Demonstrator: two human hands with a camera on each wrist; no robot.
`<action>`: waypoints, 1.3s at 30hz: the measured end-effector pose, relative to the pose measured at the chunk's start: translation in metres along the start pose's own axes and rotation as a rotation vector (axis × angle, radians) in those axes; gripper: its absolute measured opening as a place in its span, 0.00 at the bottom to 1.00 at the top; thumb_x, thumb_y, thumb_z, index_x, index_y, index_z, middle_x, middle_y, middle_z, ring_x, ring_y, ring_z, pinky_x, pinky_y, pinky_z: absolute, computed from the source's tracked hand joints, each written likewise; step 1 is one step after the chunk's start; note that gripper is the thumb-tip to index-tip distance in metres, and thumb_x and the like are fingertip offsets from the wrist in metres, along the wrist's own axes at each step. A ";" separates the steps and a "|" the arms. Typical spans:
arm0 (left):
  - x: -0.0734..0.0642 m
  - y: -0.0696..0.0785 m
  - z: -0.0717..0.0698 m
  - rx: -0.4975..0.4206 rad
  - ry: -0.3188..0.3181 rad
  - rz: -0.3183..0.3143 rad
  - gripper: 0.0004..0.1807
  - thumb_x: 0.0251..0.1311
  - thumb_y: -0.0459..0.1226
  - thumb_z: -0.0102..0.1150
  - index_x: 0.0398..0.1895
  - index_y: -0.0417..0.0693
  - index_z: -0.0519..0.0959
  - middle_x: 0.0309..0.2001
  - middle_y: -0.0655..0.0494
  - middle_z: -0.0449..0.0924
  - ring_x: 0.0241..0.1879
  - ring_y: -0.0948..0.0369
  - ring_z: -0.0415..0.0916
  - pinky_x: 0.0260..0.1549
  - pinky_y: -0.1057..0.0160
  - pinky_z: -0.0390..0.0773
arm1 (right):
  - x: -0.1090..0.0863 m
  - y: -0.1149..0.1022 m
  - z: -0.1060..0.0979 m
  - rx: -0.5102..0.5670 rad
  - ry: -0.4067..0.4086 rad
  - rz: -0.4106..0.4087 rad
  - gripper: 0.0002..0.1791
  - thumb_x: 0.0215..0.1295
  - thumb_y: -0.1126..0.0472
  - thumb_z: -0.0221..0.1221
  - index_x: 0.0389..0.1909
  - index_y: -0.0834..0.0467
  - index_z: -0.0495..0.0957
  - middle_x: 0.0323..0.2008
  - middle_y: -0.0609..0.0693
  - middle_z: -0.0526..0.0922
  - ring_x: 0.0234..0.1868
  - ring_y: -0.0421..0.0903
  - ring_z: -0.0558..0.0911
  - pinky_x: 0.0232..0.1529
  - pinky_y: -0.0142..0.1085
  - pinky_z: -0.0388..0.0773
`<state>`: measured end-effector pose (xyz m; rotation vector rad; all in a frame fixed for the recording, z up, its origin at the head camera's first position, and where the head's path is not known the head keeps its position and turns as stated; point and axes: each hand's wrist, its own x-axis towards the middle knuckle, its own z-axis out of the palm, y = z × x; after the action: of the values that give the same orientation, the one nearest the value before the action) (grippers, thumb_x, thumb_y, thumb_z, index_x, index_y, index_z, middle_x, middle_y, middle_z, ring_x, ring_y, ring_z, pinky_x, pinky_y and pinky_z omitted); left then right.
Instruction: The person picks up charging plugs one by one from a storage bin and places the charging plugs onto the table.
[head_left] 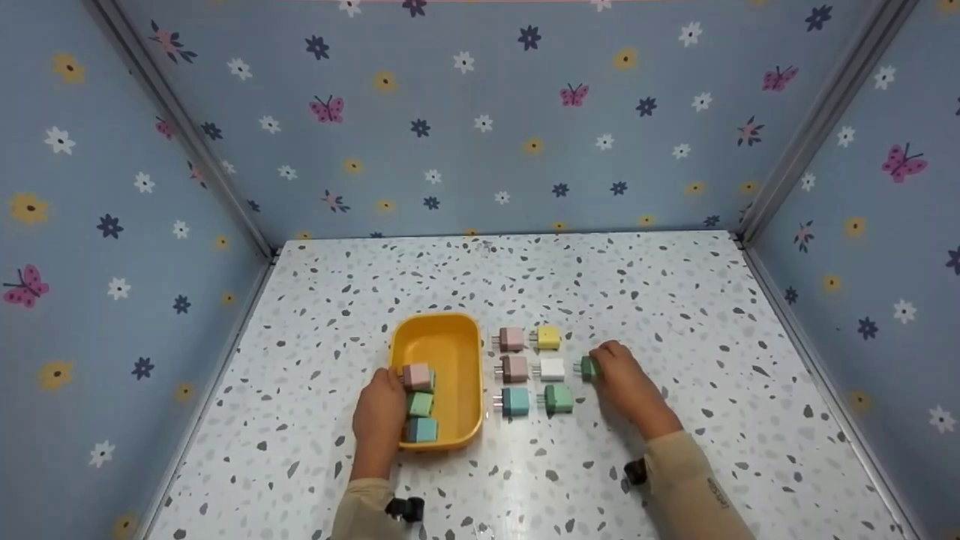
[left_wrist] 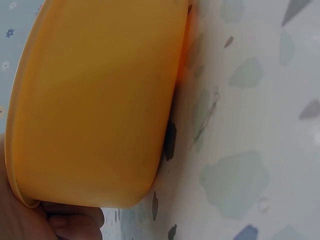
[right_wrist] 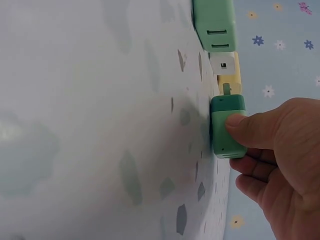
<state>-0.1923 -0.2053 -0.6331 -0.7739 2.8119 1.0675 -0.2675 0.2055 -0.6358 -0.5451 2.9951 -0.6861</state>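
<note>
My left hand (head_left: pixel 379 412) grips the left rim of a yellow-orange tub (head_left: pixel 459 375). Its fingers (left_wrist: pixel 75 225) curl under the rim in the left wrist view. Inside the tub, along that side, lie a pink charger plug (head_left: pixel 417 376), a green one (head_left: pixel 421 404) and a blue one (head_left: pixel 425 430). Another bluish piece is mostly hidden beneath the pink plug. To the right, my right hand (head_left: pixel 626 382) pinches a dark-and-light green charger plug (right_wrist: pixel 228 130) between thumb and fingers, low at the table surface. The prongs of this plug point left.
Between tub and right hand, charger plugs lie in two columns: two pink ones (head_left: pixel 511 339) and a blue one (head_left: pixel 515 402), then yellow (head_left: pixel 548 337), white (head_left: pixel 553 369) and green (head_left: pixel 559 398). The speckled white table (head_left: pixel 480 277) meets flowered blue panels (head_left: pixel 510 150) behind and at both sides.
</note>
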 end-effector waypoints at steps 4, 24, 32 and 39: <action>0.000 0.001 0.000 -0.010 -0.009 -0.015 0.26 0.82 0.52 0.28 0.47 0.45 0.73 0.36 0.46 0.80 0.32 0.53 0.75 0.31 0.53 0.72 | -0.001 0.001 0.000 0.012 0.001 0.010 0.18 0.72 0.66 0.60 0.61 0.62 0.77 0.57 0.56 0.75 0.61 0.54 0.77 0.63 0.50 0.75; -0.001 0.000 0.000 -0.007 0.001 -0.007 0.26 0.82 0.53 0.28 0.46 0.45 0.73 0.35 0.46 0.80 0.31 0.53 0.75 0.31 0.53 0.72 | -0.004 -0.002 -0.002 -0.051 0.005 0.014 0.24 0.67 0.65 0.66 0.63 0.64 0.75 0.58 0.59 0.76 0.62 0.58 0.76 0.64 0.52 0.73; -0.001 0.001 -0.001 -0.010 -0.010 -0.020 0.26 0.82 0.53 0.28 0.47 0.45 0.74 0.36 0.46 0.80 0.32 0.52 0.74 0.31 0.53 0.72 | -0.002 -0.006 -0.004 -0.034 -0.027 0.051 0.31 0.66 0.59 0.68 0.68 0.61 0.72 0.65 0.60 0.73 0.67 0.60 0.72 0.68 0.55 0.68; -0.001 0.001 -0.001 -0.008 -0.001 -0.006 0.25 0.82 0.52 0.29 0.47 0.45 0.73 0.35 0.47 0.80 0.31 0.52 0.74 0.31 0.53 0.72 | 0.000 -0.015 -0.004 -0.055 0.039 -0.037 0.30 0.65 0.59 0.68 0.66 0.63 0.74 0.61 0.60 0.76 0.63 0.59 0.76 0.64 0.54 0.71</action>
<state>-0.1915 -0.2048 -0.6321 -0.7818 2.8039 1.0789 -0.2632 0.1947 -0.6258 -0.5978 3.0553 -0.6251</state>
